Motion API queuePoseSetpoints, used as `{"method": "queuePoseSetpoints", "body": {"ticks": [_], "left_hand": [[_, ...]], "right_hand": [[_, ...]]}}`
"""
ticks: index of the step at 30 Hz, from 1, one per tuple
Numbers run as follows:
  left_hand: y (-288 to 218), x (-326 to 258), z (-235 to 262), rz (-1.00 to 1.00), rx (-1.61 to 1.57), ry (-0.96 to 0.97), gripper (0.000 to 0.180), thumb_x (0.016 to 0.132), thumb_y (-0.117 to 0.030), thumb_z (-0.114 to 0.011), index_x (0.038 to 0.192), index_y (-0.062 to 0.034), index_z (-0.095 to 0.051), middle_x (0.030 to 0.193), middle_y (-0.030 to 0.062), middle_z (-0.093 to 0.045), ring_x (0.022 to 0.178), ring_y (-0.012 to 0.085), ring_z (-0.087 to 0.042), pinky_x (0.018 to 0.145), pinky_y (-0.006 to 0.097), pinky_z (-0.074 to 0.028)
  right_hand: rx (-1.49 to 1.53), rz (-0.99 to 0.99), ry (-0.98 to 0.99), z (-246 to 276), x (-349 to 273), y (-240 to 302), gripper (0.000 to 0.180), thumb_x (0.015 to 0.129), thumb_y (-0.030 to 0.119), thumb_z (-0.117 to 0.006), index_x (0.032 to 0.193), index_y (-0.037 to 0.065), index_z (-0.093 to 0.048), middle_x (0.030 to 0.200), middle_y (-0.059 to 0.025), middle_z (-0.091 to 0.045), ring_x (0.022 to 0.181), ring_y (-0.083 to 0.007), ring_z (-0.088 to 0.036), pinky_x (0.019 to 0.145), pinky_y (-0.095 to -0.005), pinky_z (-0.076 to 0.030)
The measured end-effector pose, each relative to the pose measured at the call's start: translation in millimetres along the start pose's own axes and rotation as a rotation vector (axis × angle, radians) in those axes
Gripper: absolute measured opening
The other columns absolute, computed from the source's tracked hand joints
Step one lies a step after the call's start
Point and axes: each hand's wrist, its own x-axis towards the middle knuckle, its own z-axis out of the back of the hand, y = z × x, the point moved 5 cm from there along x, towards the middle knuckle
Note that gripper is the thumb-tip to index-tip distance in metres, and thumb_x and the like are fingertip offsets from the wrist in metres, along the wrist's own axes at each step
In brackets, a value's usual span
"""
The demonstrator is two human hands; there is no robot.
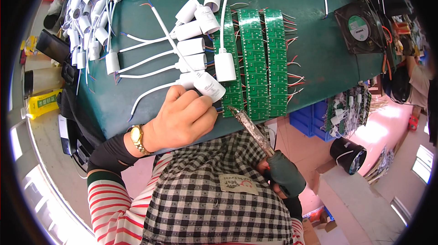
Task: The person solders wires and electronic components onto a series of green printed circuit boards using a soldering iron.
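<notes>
My right hand [268,174], partly hidden behind the handle, grips a soldering iron [255,136] with a dark grip. Its tip meets the near end of the leftmost green circuit board strip [232,91]. Beside that strip, my left hand [185,116] is closed with fingers curled down; what they pinch is hidden. A short wire end shows between its knuckles and the board. Against the fingers lies a white lamp holder [210,86] with a cable. More white lamp holders [191,46] lie in a column along the strip, and one [224,66] rests on top of it.
Two more green board strips [253,62] with thin wires lie to the right on the green table [315,69]. A heap of lamp holders [86,14] fills the far left. A black fan [360,27] stands at right. Blue crates [310,119] and a black bucket [348,154] sit below.
</notes>
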Motion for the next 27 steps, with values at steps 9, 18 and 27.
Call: {"method": "queuePoseSetpoints", "body": {"ticks": [9,18,27], "left_hand": [[-2,0,1,-0.034,0.027,0.028,0.023,0.059,-0.013,-0.061,0.080,-0.0057,-0.058,0.087,0.0043,-0.053,0.068,0.0156,-0.047,0.063,0.031,-0.034],[-2,0,0,-0.023,0.052,0.021,0.020,0.060,-0.014,-0.061,0.079,-0.0068,-0.057,0.085,0.0032,-0.051,0.067,0.0146,-0.046,0.063,0.030,-0.033],[-2,-1,0,-0.020,0.070,0.016,0.020,0.059,-0.014,-0.062,0.078,-0.0075,-0.058,0.086,0.0031,-0.052,0.066,0.0144,-0.046,0.062,0.030,-0.033]], "right_hand": [[-0.013,0.169,-0.036,-3,-3,6,0.052,0.071,0.048,-0.073,0.091,0.002,-0.061,0.082,-0.0073,-0.061,0.072,-0.0170,-0.058,0.060,-0.0272,-0.044],[-0.063,0.248,-0.065,-8,5,5,0.055,0.075,0.055,-0.068,0.091,0.003,-0.063,0.080,-0.0056,-0.062,0.069,-0.0175,-0.059,0.059,-0.0275,-0.046],[-0.063,-0.121,-0.020,12,13,1,0.049,0.070,0.047,-0.075,0.089,0.003,-0.062,0.082,-0.0050,-0.062,0.072,-0.0150,-0.058,0.062,-0.0263,-0.045]]}}
